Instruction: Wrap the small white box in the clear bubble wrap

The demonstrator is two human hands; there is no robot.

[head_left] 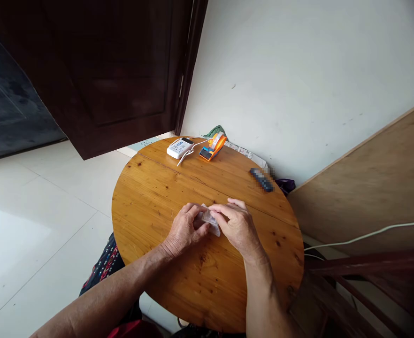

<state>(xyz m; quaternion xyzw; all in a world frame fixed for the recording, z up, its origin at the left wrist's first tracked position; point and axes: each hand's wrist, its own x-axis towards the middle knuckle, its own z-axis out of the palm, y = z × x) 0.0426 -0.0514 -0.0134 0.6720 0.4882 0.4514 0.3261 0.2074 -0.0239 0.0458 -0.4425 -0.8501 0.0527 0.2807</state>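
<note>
A small, whitish, see-through plastic packet is between my hands over the middle of the round wooden table. My left hand grips its left side, with thumb and fingers closed on it. From the right, my right hand pinches the packet's upper edge between thumb and forefinger, its other fingers curled above. My fingers cover part of the packet, and what it contains cannot be made out.
Toward the table's far edge lie a white box-like device with a white cable and an orange tape dispenser. A dark, blurred-out remote-like object lies at the right. Behind are a white wall and a dark door.
</note>
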